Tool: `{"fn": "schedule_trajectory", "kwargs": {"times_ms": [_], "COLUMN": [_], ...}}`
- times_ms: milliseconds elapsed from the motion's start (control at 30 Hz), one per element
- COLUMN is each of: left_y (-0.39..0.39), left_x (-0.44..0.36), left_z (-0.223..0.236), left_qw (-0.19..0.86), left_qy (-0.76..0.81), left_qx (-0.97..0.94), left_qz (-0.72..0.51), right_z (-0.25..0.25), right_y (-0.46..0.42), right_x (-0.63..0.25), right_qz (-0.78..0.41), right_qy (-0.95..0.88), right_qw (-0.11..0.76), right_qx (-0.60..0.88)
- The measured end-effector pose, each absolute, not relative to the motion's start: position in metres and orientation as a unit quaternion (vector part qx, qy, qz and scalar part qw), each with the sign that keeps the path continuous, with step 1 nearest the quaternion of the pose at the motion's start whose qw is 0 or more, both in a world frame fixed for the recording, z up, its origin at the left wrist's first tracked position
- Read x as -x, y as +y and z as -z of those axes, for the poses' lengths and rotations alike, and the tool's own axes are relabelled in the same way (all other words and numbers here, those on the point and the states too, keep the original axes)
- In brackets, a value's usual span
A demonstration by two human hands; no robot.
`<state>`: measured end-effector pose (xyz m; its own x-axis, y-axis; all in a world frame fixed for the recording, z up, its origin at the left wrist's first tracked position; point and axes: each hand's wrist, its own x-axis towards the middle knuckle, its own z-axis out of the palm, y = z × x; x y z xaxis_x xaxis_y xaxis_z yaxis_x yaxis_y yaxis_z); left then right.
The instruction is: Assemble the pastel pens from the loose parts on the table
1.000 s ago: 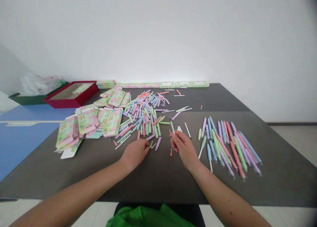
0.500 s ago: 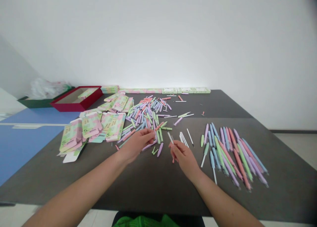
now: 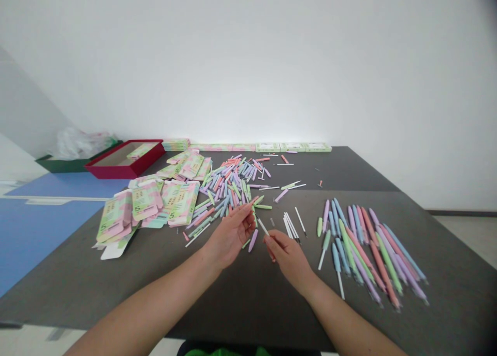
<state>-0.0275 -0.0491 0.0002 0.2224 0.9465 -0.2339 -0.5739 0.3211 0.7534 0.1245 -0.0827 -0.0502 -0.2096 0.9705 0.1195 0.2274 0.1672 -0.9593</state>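
A thin white pen refill (image 3: 263, 226) is pinched in the closed fingers of my right hand (image 3: 287, 253), its dark tip pointing up and left. My left hand (image 3: 234, 232) is closed, with its fingers curled beside that tip; what they hold, if anything, is hidden. Just past the left fingertips show a coral piece and a green pen part (image 3: 263, 207). A purple pen part (image 3: 253, 240) lies on the table between my hands. Several loose white refills (image 3: 291, 226) lie right of the refill tip, beside a small clear piece (image 3: 272, 222).
Pastel pen parts (image 3: 229, 182) form a heap beyond my left hand. Finished-looking pens (image 3: 373, 247) lie in rows at right. Flattened printed cartons (image 3: 178, 203), a red box (image 3: 116, 172) and a green tray (image 3: 62, 164) with plastic bags stand left. Cartons (image 3: 293, 147) line the wall.
My left hand has moved right and slightly down, closer to the refill in my right hand. A refill on the left of the table and the small clear piece now show.
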Motion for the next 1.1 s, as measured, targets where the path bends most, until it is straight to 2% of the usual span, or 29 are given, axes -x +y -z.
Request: {"fn": "schedule_trajectory", "kwargs": {"times_ms": [267,600,800,1100], "left_y": [-0.053,-0.054,-0.054,-0.024], "left_x": [0.017,0.014,0.02,0.055], "left_z": [0.001,0.016,0.015,0.023], "left_qw": [0.715,0.555,0.525,0.316], "left_qy": [0.381,0.444,0.442,0.576], "left_qx": [-0.272,-0.467,-0.521,-0.663], "left_qz": [-0.519,-0.526,-0.508,-0.358], "right_z": [0.049,0.054,0.053,0.051], "right_y": [-0.082,-0.082,-0.083,-0.082], "right_x": [-0.124,-0.123,-0.125,-0.129], "right_qz": [-0.436,-0.457,-0.466,-0.495], "right_qy": [-0.64,-0.625,-0.622,-0.569], "right_qw": [0.411,0.422,0.433,0.471], "right_qx": [0.481,0.471,0.457,0.458]}}
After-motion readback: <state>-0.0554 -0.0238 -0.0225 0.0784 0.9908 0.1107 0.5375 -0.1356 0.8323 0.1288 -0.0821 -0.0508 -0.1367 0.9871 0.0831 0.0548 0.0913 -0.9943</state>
